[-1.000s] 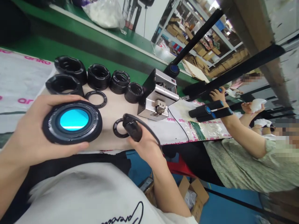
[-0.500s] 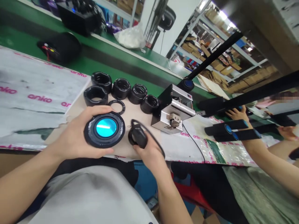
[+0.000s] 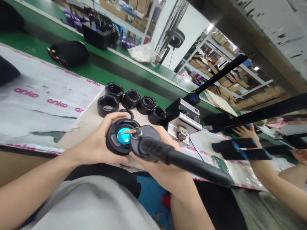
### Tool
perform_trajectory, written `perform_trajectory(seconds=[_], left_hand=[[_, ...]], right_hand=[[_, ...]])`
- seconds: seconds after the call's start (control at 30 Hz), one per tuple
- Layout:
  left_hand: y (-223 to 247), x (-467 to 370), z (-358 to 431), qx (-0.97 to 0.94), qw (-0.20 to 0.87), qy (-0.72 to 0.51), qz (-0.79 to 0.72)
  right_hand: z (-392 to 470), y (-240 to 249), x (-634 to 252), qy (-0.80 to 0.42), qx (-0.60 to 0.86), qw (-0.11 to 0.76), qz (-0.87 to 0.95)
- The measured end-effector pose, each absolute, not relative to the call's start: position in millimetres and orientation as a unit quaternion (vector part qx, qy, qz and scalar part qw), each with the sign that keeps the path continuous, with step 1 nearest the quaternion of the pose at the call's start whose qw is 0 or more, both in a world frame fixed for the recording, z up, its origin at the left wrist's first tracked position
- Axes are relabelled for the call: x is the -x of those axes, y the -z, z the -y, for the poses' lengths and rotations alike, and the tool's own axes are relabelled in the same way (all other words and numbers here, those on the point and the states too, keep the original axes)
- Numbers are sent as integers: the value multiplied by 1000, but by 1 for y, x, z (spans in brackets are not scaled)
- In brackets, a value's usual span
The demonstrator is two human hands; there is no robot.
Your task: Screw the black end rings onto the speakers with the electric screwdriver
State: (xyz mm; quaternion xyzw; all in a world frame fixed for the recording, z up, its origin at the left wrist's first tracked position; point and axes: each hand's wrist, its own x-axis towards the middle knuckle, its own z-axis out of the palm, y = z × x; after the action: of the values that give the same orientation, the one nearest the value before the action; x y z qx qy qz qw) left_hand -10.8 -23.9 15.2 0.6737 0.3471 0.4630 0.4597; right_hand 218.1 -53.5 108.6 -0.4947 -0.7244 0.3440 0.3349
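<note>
My left hand (image 3: pixel 96 140) is wrapped round a thick black ring-shaped housing (image 3: pixel 110 143), holding it tilted toward me. Inside its opening shows a bright blue disc (image 3: pixel 122 138). In my right hand (image 3: pixel 165 171) is a round black cap (image 3: pixel 154 129) with a thick black cable (image 3: pixel 196 167) sticking out toward the camera. Thin bare wire ends (image 3: pixel 128 131) hang from the cap across the housing's opening. The cap overlaps the housing's right edge; whether they touch I cannot tell. A thin black ring (image 3: pixel 130 115) lies just behind my left fingers, partly hidden.
Several black rings (image 3: pixel 131 98) stand in rows behind my hands. A silver boxy machine (image 3: pixel 184 119) stands to the right. Farther right are black cylinders with blue ends (image 3: pixel 225 146) and a co-worker's hand (image 3: pixel 247 132). A black pouch-like bundle (image 3: pixel 68 54) lies at the back left.
My right hand has lifted the cap and cable and brought them left over the housing, the cable now pointing toward the camera. The view has shifted, so the bench appears slightly lower and further right.
</note>
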Motion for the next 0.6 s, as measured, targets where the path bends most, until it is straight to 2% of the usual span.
perform_trajectory(seconds=[0.2, 0.37, 0.6], left_hand=[[-10, 12, 23, -686, 422, -452, -384], [-22, 9, 23, -664, 456, -450, -384], [-24, 9, 23, -675, 459, -448, -366]], right_hand=[[45, -106, -225, -461, 509, 347, 639], [30, -94, -217, -578, 439, 369, 580], [34, -95, -216, -520, 482, 346, 614]])
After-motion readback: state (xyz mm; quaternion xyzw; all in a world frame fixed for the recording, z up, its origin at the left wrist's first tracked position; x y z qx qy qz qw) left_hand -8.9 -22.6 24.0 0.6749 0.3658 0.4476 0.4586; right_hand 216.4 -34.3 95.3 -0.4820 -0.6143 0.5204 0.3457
